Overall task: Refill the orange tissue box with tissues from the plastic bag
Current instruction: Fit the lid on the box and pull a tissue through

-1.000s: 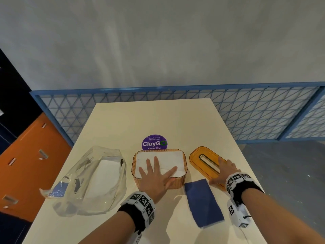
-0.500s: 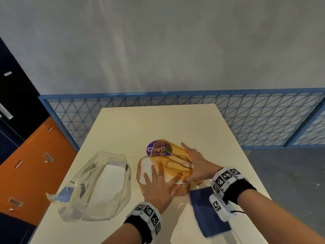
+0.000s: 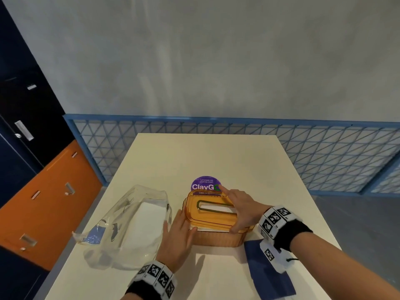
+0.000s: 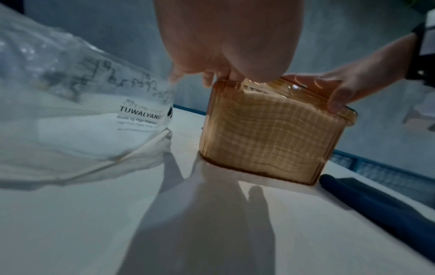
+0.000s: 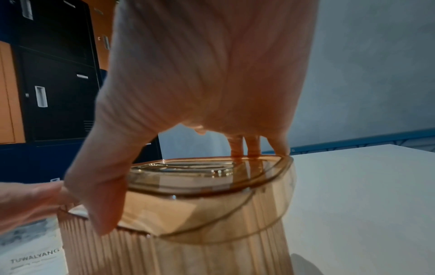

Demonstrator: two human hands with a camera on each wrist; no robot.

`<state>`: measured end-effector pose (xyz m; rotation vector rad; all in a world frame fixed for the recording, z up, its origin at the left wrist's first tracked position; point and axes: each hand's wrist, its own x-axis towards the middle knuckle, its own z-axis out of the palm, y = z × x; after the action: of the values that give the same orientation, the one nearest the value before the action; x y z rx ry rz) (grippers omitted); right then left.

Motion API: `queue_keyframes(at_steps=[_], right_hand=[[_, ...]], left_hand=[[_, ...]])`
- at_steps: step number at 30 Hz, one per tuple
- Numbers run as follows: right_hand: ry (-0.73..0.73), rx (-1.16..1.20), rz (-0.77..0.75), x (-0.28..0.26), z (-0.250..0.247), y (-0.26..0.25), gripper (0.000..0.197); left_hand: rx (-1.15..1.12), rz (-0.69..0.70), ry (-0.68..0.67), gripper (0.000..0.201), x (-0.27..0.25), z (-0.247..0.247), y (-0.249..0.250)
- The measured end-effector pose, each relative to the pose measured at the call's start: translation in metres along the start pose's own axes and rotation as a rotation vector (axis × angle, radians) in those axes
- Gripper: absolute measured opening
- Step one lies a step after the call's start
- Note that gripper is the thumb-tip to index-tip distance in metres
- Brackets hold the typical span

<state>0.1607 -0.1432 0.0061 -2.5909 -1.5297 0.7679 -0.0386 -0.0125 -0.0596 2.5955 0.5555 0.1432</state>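
The ribbed orange tissue box (image 3: pixel 216 238) stands mid-table, packed with white tissues (image 3: pixel 218 207) that show through the lid's slot. Its orange lid (image 3: pixel 207 215) lies on top, and a strip of white shows under its near edge. My right hand (image 3: pixel 240 211) grips the lid, thumb on the near rim and fingers over the far rim. My left hand (image 3: pixel 176 234) lies with straight fingers against the box's left end, thumb touching the front corner. The clear plastic bag (image 3: pixel 129 226) lies to the left with a white tissue stack (image 3: pixel 147 221) inside.
A folded dark blue cloth (image 3: pixel 268 273) lies under my right wrist, near the front right. A purple round sticker (image 3: pixel 204 184) is on the table behind the box. Past the table's far edge runs a blue mesh railing (image 3: pixel 324 156), and orange and dark lockers (image 3: pixel 43 202) stand at the left.
My right hand picked the lid up from the table at the right and brought it over onto the box. My left hand slid off the tissues to the box's left end.
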Motion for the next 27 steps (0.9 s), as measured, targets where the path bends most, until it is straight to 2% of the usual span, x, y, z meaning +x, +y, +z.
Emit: queue_keyframes(at_steps=[2, 3, 7, 9, 12, 15, 22, 25, 27], right_hand=[[-0.001, -0.016, 0.013, 0.002, -0.001, -0.002, 0.126], [-0.005, -0.022, 0.019, 0.002, -0.001, -0.003, 0.126], [-0.019, -0.053, 0.037, 0.002, -0.001, -0.004, 0.126], [-0.021, -0.048, 0.03, 0.004, -0.001, -0.005, 0.126], [-0.027, -0.065, 0.012, 0.009, -0.002, -0.009, 0.127], [-0.047, -0.135, 0.001, 0.013, 0.003, -0.012, 0.128], [-0.013, -0.185, -0.001, 0.013, 0.011, -0.011, 0.122], [-0.039, -0.087, 0.009, 0.008, 0.01, -0.008, 0.12], [-0.012, 0.044, 0.042, 0.003, 0.006, -0.005, 0.111]], left_hand=[[-0.192, 0.045, 0.052, 0.063, 0.002, 0.003, -0.001], [-0.236, 0.047, 0.067, 0.057, 0.002, 0.001, 0.001], [-0.318, 0.014, 0.099, 0.047, -0.001, -0.002, 0.012], [-0.413, -0.054, 0.156, 0.049, -0.002, 0.001, 0.009], [-0.584, -0.19, 0.218, 0.035, 0.002, 0.006, 0.002], [-0.675, -0.256, 0.208, 0.045, 0.007, 0.005, 0.0], [-0.545, -0.29, 0.167, 0.038, 0.015, 0.006, 0.003], [-0.493, -0.268, 0.153, 0.034, 0.016, -0.001, 0.004], [-0.417, -0.246, 0.143, 0.034, 0.017, -0.005, 0.004]])
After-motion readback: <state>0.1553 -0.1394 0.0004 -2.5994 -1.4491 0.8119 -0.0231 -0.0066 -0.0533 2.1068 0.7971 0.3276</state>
